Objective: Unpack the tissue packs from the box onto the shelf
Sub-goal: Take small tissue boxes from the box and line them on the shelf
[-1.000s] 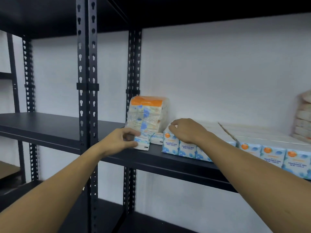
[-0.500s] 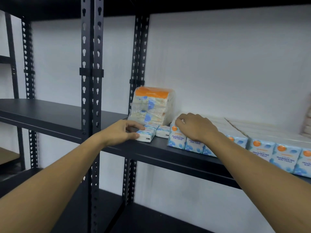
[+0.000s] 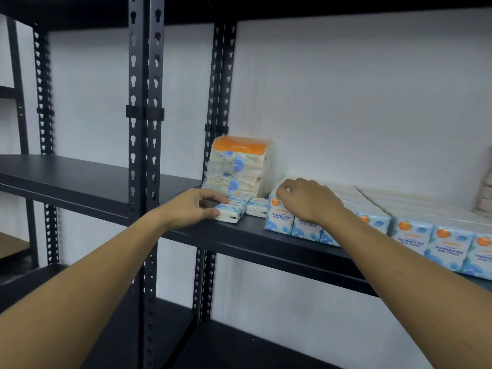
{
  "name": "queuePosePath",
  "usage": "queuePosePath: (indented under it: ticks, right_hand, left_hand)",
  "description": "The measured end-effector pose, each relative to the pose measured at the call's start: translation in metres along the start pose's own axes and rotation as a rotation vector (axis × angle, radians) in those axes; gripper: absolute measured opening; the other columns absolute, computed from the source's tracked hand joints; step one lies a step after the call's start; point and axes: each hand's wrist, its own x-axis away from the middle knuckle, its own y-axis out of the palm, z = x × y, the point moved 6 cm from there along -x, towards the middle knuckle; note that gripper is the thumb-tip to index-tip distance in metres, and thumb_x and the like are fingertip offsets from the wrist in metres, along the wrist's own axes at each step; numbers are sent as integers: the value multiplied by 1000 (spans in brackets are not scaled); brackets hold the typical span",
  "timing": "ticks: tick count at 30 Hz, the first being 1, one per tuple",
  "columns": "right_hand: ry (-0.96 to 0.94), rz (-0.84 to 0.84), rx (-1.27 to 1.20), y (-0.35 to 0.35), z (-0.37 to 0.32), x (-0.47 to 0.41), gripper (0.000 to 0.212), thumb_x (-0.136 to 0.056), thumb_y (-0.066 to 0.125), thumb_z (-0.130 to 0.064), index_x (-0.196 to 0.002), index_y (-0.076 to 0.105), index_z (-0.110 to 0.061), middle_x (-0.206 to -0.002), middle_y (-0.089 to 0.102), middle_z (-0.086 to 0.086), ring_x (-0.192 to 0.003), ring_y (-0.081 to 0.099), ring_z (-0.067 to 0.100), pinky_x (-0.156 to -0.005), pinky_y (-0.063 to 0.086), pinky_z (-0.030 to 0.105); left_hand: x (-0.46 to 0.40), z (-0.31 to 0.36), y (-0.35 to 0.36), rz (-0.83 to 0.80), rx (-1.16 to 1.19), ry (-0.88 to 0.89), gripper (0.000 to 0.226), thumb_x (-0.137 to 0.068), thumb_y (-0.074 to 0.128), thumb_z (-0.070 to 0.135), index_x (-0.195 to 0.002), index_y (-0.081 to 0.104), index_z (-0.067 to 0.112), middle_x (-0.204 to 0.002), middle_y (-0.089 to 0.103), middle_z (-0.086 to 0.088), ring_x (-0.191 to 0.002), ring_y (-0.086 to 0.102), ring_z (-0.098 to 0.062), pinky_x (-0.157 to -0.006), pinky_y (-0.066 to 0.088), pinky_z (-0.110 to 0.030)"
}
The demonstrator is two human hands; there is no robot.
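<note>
L hand (image 3: 192, 206) grips a small flat blue-white mini tissue pack (image 3: 229, 212) on the black metal shelf (image 3: 266, 242). R hand (image 3: 306, 199) – fingers curled on top of the upright blue-white tissue pack row (image 3: 292, 222), beside it.

A plain white wall (image 3: 346, 107) fills the frame from twelve to three o'clock behind matte black steel racking. Twin perforated black metal uprights (image 3: 145, 102), bolted side by side and clamped with a black plastic clip (image 3: 145, 116), rise at eleven o'clock; a second pair of slotted black posts (image 3: 222, 83) stands just right of them, against the wall. At nine o'clock a further black rack (image 3: 18, 102) stands at the left edge, a brown board (image 3: 12, 245) lying on its lower level. At three o'clock, a blurred pale stacked bundle (image 3: 486, 187) sits at the frame's edge.
</note>
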Motion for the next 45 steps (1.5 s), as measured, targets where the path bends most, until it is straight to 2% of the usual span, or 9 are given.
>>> queuePosePath:
  ticks: [8,13,19,24,27,34,37,40,45]
  right_hand:
    - [3,-9,12,1,1,0,51,-97,25,-48,-132,55,-27,-129,59,4,-108,55,26,-91,46,43]
    - [-11,38,-27,-3,0,6,51,-98,28,-48,-137,54,-28,-137,58,3,-116,56,27,-97,46,43]
    - [-124,281,-71,-21,-12,33,44,-100,40,-41,-138,56,-25,-133,61,5,-120,55,26,-101,36,44]
    - [-171,374,-159,-21,-21,79,42,-97,49,-34,-137,56,-24,-141,54,0,-128,46,22,-104,32,39]
    - [-179,400,-235,-11,-17,121,41,-94,52,-32,-134,59,-25,-139,54,-2,-128,44,19,-104,31,36]
    - [-99,328,-402,51,20,231,36,-93,51,-32,-127,62,-26,-129,58,-9,-121,48,12,-103,36,34]
    - [-7,187,-427,104,48,277,33,-97,52,-30,-129,60,-27,-131,58,-10,-123,47,9,-106,35,33]
    - [118,23,-445,159,79,316,34,-97,54,-30,-130,60,-27,-132,58,-8,-122,50,11,-107,41,40]
    - [322,-211,-480,250,122,381,35,-94,58,-30,-129,60,-24,-121,64,-4,-109,59,12,-100,48,41]
  left_hand:
    - [1,2,1,19,40,-7,33,-95,60,16,-125,62,29,-120,61,10,-101,58,-5,-82,45,-17]
    - [6,5,1,77,101,-22,29,-97,54,15,-121,64,28,-125,63,10,-115,57,-12,-103,46,-38]
    - [29,38,2,269,-4,34,30,-98,51,20,-125,62,23,-121,61,12,-109,55,-7,-87,40,-22]
    - [63,71,19,440,-9,185,30,-94,52,14,-119,65,23,-123,61,10,-115,51,-5,-98,39,-24]
    - [91,82,49,478,-1,272,28,-92,53,13,-114,67,25,-117,62,14,-113,53,-7,-94,43,-26]
    - [152,57,160,331,101,194,29,-95,52,11,-116,66,25,-118,60,15,-109,52,-3,-96,41,-24]
    - [172,36,212,250,131,117,28,-95,51,11,-114,66,25,-118,60,15,-97,50,-1,-88,40,-23]
    - [182,8,263,130,114,22,25,-95,53,14,-111,68,26,-115,61,14,-107,54,-7,-96,46,-32]
    - [202,-26,338,-100,21,-53,22,-92,57,16,-108,67,27,-114,61,10,-112,53,-11,-102,43,-37]
